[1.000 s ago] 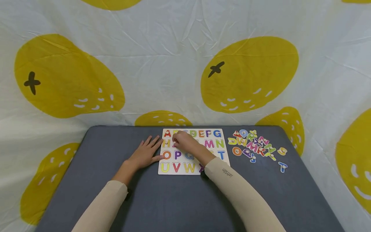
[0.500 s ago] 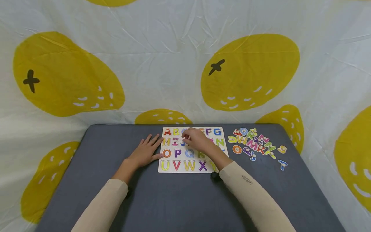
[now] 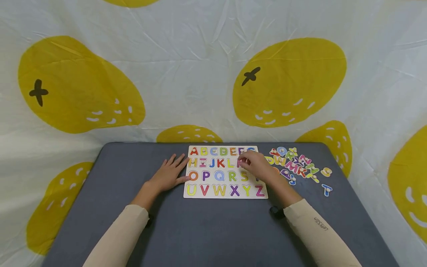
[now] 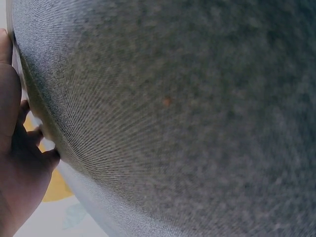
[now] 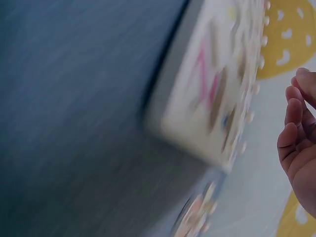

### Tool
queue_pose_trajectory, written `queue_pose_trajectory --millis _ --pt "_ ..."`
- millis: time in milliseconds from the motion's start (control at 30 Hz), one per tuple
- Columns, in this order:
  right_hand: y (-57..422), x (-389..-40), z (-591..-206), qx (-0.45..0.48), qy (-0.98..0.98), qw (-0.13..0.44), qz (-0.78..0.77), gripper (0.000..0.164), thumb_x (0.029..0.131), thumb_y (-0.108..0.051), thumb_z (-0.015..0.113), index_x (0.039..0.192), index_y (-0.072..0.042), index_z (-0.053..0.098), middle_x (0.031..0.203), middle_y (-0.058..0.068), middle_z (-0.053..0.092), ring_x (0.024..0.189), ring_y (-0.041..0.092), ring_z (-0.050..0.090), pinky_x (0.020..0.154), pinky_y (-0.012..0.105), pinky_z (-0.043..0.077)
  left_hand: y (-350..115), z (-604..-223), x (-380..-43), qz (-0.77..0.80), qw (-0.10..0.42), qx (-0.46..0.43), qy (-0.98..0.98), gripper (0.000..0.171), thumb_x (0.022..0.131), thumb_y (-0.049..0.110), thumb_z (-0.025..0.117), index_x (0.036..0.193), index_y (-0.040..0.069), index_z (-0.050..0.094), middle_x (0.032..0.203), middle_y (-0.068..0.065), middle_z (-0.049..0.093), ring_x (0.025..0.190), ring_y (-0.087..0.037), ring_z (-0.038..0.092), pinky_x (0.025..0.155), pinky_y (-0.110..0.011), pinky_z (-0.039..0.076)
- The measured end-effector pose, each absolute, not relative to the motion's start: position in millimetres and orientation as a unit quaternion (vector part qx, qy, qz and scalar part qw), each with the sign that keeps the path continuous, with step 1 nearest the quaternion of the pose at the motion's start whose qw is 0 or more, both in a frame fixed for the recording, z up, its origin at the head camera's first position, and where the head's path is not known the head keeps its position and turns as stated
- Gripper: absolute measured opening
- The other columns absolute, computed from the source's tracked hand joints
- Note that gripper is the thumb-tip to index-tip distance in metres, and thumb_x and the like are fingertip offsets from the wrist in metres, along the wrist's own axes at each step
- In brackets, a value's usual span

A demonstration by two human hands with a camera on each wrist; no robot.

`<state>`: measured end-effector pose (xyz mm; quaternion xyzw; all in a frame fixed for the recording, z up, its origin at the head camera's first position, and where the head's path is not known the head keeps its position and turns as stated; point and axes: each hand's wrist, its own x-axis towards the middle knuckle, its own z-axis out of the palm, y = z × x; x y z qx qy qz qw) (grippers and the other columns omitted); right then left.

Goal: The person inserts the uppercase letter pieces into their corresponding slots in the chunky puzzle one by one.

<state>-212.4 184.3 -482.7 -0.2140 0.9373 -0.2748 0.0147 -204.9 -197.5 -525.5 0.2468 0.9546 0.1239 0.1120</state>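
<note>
A white wooden alphabet puzzle board (image 3: 197, 195) lies on the table. Knobbed letters sit along its top row, and a knobbed pink I (image 3: 202, 162) sits in the second row. My left hand (image 3: 166, 174) rests spread on the cloth at the board's left edge, its thumb on the board by the O slot. Over the board's right side is my right hand (image 3: 258, 165), fingers loosely bent, with nothing seen between them; it hides part of the M and N slots. In the right wrist view its fingertips (image 5: 287, 136) stand above the board's surface.
Several loose knobbed letters lie in a pile right of the board, among them a W (image 3: 279, 160) and a K (image 3: 301, 171). A yellow S (image 3: 326, 171) and a blue T (image 3: 327, 190) lie apart farther right. Behind the dark grey table (image 3: 213, 230) hangs a lemon-print curtain (image 3: 186, 85).
My right hand has moved from over the I slot rightward across the board, uncovering the I and the letters beside it. The left hand stays in place.
</note>
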Motion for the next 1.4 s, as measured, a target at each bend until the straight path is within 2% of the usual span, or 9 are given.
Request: queue_pose_trajectory --millis 367,667,867,1033,1200,1400 --pt "259 -190 -494 -0.184 0.948 -0.011 -0.26 0.017 0.091 -0.01 0.079 0.106 -0.003 0.077 0.09 0.004 0.069 0.077 0.014 0.056 0.07 0.031 0.049 -198 -526 -206 0.116 0.113 0.245 0.956 0.085 0.1 0.06 0.057 0.166 0.017 0.024 0.172 -0.013 0.021 0.158 -0.046 0.014 0.122 -0.07 0.019" --pt "320 -174 -492 -0.172 0.953 -0.033 -0.246 0.013 0.089 -0.006 0.08 0.102 -0.004 0.076 0.083 -0.001 0.068 0.071 0.006 0.052 0.064 0.028 0.046 -197 -528 -207 0.124 0.115 0.242 0.955 0.086 0.1 0.061 0.057 0.167 0.018 0.023 0.173 -0.011 0.02 0.159 -0.044 0.012 0.123 -0.068 0.017" --pt "344 -167 -492 -0.163 0.96 -0.04 -0.222 0.012 0.089 -0.008 0.081 0.099 -0.004 0.076 0.078 -0.004 0.066 0.069 0.003 0.05 0.062 0.027 0.045 -197 -526 -206 0.12 0.116 0.239 0.956 0.087 0.099 0.062 0.057 0.167 0.019 0.022 0.173 -0.011 0.02 0.159 -0.043 0.012 0.123 -0.068 0.017" --pt "354 -163 -493 -0.149 0.965 -0.02 -0.215 0.015 0.087 -0.01 0.082 0.101 -0.004 0.076 0.081 -0.004 0.068 0.07 0.004 0.051 0.064 0.028 0.048 -196 -526 -205 0.12 0.119 0.239 0.956 0.087 0.099 0.062 0.056 0.167 0.019 0.022 0.173 -0.011 0.02 0.159 -0.043 0.012 0.123 -0.067 0.018" --pt "358 -160 -495 -0.144 0.967 0.016 -0.21 0.015 0.086 -0.012 0.084 0.096 -0.005 0.075 0.08 -0.004 0.067 0.07 0.005 0.052 0.064 0.027 0.047 -196 -525 -205 0.124 0.118 0.238 0.956 0.086 0.1 0.061 0.056 0.167 0.018 0.023 0.173 -0.011 0.02 0.159 -0.043 0.012 0.123 -0.068 0.017" --pt "361 -158 -500 -0.144 0.969 0.031 -0.196 0.015 0.085 -0.01 0.084 0.095 -0.007 0.074 0.079 -0.005 0.064 0.071 0.007 0.05 0.064 0.028 0.045 -196 -526 -205 0.126 0.119 0.237 0.956 0.086 0.1 0.061 0.057 0.167 0.019 0.022 0.173 -0.011 0.02 0.159 -0.043 0.012 0.124 -0.068 0.017"
